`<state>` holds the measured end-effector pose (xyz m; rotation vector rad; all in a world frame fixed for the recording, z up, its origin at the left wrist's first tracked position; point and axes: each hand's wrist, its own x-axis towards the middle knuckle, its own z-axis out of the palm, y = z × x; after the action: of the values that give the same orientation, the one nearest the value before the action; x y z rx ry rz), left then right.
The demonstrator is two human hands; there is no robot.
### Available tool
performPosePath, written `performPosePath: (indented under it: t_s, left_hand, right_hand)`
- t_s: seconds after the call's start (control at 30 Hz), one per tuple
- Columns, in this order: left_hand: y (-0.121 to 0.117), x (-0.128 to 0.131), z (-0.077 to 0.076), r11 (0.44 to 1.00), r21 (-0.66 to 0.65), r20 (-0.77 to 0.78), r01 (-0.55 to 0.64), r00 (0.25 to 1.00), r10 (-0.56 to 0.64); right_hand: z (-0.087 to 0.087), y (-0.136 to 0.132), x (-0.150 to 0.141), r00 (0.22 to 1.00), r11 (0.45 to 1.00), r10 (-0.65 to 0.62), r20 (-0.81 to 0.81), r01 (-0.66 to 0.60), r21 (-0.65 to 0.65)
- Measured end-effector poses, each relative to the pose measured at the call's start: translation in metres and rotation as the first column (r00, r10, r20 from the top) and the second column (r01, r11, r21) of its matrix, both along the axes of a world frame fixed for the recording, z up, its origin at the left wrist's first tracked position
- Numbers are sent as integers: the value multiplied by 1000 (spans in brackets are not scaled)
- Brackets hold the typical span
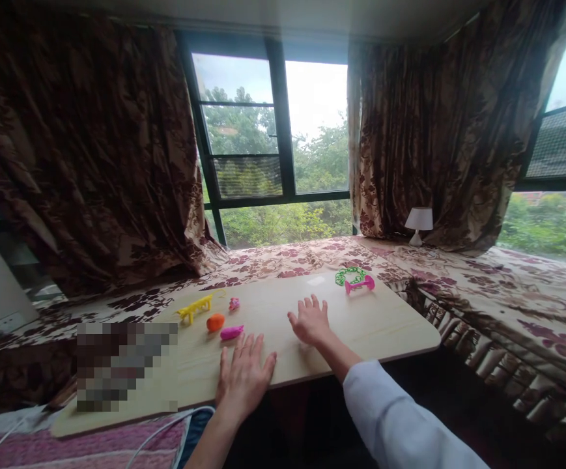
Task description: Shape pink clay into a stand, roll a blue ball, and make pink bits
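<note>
My left hand [244,374] lies over the near part of the pale tabletop [341,352], palm down with its fingers apart. Just beyond its fingertips is a magenta toy shaped like an eggplant [232,332]. An orange rounded toy [215,322] and a small pink patterned piece [234,303] sit farther back, beside a yellow animal figure [195,307]. My right hand [311,320] is spread above the middle of the board, holding nothing. Toward the far right corner, a pink dumbbell-shaped toy [360,284] rests against a green openwork ring [347,276].
A blurred-out patch [126,368] hides the board's left part. A white cable [165,426] runs by the near left edge. Behind the board stretches a flowered cloth-covered sill [283,259], with a small white lamp [418,220] at the right. Patterned curtains [400,130] flank the window.
</note>
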<state>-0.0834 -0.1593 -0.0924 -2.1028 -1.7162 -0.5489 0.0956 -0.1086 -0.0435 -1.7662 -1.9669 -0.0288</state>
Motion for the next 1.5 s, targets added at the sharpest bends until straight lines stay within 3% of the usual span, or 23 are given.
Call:
performPosePath:
  t_s: [0.1,0.23,0.33,0.43,0.53,0.63,0.73,0.83,0.97,1.13,1.2,1.3,1.4,1.5]
  left_hand:
    - [-1,0,1,1000,-6,19,-2,1000,2]
    - [-3,1,2,1000,1,35,3,999,-3]
    - [-4,1,1,1000,6,37,3,999,-3]
    - [-3,0,0,1000,3,30,4,1000,-4]
    - [-1,1,0,1000,0,23,11,1000,-11]
    - [-2,1,1,1000,-1,20,18,1000,-18]
    - [-4,1,2,1000,-1,33,19,999,-19]
    - [-5,0,3,1000,-5,56,12,998,-11]
    - [-5,0,3,1000,-9,83,10,996,-9]
    - [-5,2,3,1000,0,54,-7,999,7]
    - [-5,3,3,1000,-5,33,-5,999,6]
    - [-4,4,3,1000,-12,11,-8,1000,8]
    - [-4,3,3,1000,-16,3,-11,1000,11]
    - [-4,2,2,1000,-14,11,-13,1000,14]
  right_hand:
    - [-5,0,25,999,998,-45,-7,45,-36]
    - [-21,-39,45,999,999,-29,16,30,-28]
    - [-30,-73,38,998,999,47,49,-48,20]
    - [-30,-85,13,984,983,149,95,-158,97]
    - [-19,-69,-13,979,980,176,106,-184,74]
    - [-4,-35,-20,992,995,99,72,-100,7]
    - [2,-7,-3,999,998,29,41,-27,-51]
    - [-1,-4,26,1000,994,-4,28,7,-105]
    - [-14,-44,47,999,994,33,35,-29,-105]
    - [-25,-92,16,978,981,188,94,-191,26]
    - [-21,-88,-3,970,975,214,112,-220,41]
    - [-9,-57,-19,984,988,155,92,-156,2]
    - [2,-19,-11,995,996,77,61,-74,-41]
    - [2,-1,14,999,994,22,46,-17,-110]
